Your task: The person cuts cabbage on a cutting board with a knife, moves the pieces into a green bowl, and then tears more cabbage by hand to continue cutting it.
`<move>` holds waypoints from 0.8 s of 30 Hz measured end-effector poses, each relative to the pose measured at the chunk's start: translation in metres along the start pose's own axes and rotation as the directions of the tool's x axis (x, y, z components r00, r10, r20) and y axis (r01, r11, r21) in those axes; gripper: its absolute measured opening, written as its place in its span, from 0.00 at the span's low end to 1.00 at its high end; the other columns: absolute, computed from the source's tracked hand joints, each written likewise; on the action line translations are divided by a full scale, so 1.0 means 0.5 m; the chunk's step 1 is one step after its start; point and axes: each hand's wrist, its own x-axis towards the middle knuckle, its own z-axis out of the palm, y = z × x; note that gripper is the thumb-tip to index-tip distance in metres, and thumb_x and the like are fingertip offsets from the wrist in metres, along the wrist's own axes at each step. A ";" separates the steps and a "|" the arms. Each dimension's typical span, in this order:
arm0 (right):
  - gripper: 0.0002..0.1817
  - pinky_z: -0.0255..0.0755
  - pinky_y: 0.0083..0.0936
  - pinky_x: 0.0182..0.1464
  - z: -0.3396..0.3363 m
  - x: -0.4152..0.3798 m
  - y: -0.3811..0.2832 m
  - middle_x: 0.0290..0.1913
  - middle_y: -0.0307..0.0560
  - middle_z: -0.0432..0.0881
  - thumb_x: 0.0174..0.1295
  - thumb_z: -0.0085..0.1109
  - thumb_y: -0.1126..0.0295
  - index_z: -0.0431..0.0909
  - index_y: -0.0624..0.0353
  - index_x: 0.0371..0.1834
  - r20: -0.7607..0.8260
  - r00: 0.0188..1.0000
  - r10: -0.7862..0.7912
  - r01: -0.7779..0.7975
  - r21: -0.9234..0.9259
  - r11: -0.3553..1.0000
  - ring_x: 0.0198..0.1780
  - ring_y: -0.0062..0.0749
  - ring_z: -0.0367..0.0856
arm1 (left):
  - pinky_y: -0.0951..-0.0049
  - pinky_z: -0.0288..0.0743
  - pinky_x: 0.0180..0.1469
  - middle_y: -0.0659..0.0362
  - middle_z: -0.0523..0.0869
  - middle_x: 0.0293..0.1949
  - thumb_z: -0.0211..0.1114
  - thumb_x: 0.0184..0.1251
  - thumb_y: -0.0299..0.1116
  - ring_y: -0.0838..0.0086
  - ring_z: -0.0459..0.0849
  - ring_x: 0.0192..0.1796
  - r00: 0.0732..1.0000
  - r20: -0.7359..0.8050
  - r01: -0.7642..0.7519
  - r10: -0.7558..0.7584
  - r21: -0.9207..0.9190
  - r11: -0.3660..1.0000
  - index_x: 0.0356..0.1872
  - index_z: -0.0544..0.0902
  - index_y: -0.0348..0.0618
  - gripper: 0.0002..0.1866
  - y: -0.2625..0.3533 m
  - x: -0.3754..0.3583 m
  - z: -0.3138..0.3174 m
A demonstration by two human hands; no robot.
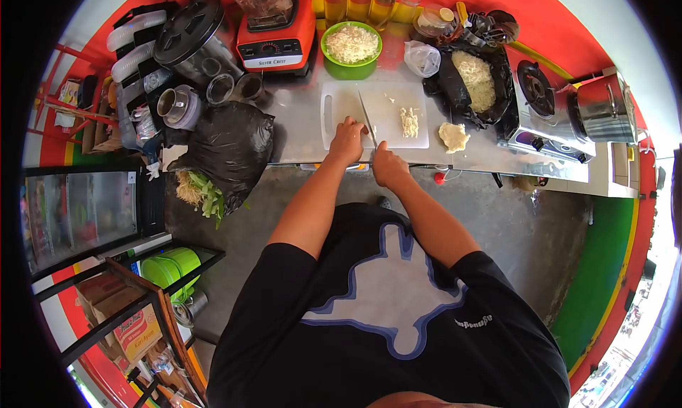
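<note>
Overhead, head view, one frame.
Left hand (pixel 346 141): rests on the near edge of the white cutting board (pixel 341 102), fingers curled down; whether they press anything under them, cannot tell.
Right hand (pixel 388 166): at the counter's front edge, just beside the left hand, fingers closed around the handle of the knife (pixel 366 116).
Knife: blade runs away from the body across the middle of the board, tip toward the green bowl (pixel 351 69).
Cutting board: lies flat on the steel counter (pixel 298 124), directly in front of the person.
On the board: small pile of pale shredded food (pixel 408 122) right of the blade, apart from it; a few scraps farther up.
Green bowl: behind the board, touching or nearly touching its far edge, filled with the same pale shreds.
Black bag, right (pixel 497 88): open, holding a large heap of shreds; a pale lump (pixel 454 136) sits on the counter just beside it.
Blender (pixel 275 35): orange base behind the board to the left; label reads "SILVER CREST".
Gas stove (pixel 543 113): far right, with a steel pot (pixel 604 110) on it.
Black bag, left (pixel 231 152): at the counter's left end, green leaves (pixel 209 195) spilling from its lower side.
Shirt: black; small writing at the right sleeve, too small to read.
Carton (pixel 138 333): lower left on a shelf, printed text only partly legible.
</note>
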 end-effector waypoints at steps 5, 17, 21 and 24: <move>0.21 0.79 0.48 0.57 0.016 0.017 0.000 0.53 0.69 0.84 0.63 0.57 0.77 0.62 0.65 0.57 -0.013 1.000 0.017 -0.016 0.032 0.999 0.56 0.59 0.85 | 0.57 0.77 0.62 0.57 0.75 0.56 0.59 0.58 0.16 0.54 0.75 0.60 1.000 0.024 -0.001 0.001 0.017 1.000 0.48 0.84 0.48 0.19 0.008 -0.019 -0.009; 0.20 0.79 0.44 0.58 -0.003 0.006 0.009 0.53 0.66 0.85 0.66 0.58 0.74 0.61 0.63 0.58 0.007 1.000 0.013 -0.013 -0.021 1.000 0.55 0.57 0.86 | 0.60 0.77 0.60 0.62 0.76 0.63 0.61 0.55 0.16 0.61 0.76 0.60 0.954 -0.088 -0.267 0.287 0.184 0.946 0.60 0.79 0.40 0.27 0.026 -0.092 -0.048; 0.18 0.80 0.45 0.57 0.008 0.007 0.002 0.52 0.67 0.85 0.68 0.56 0.73 0.62 0.63 0.57 -0.007 1.000 0.018 -0.018 0.000 1.000 0.55 0.57 0.86 | 0.62 0.77 0.59 0.64 0.74 0.66 0.62 0.57 0.18 0.65 0.75 0.62 0.973 0.047 -0.228 0.225 0.322 0.919 0.64 0.75 0.43 0.30 0.030 -0.095 -0.056; 0.16 0.80 0.44 0.57 0.026 0.013 0.006 0.51 0.66 0.86 0.69 0.53 0.72 0.63 0.63 0.55 -0.049 0.999 0.022 -0.022 0.005 1.000 0.54 0.57 0.86 | 0.63 0.76 0.58 0.63 0.74 0.68 0.62 0.59 0.20 0.65 0.75 0.63 0.980 0.091 -0.197 0.176 0.379 0.904 0.67 0.74 0.42 0.30 0.041 -0.094 -0.051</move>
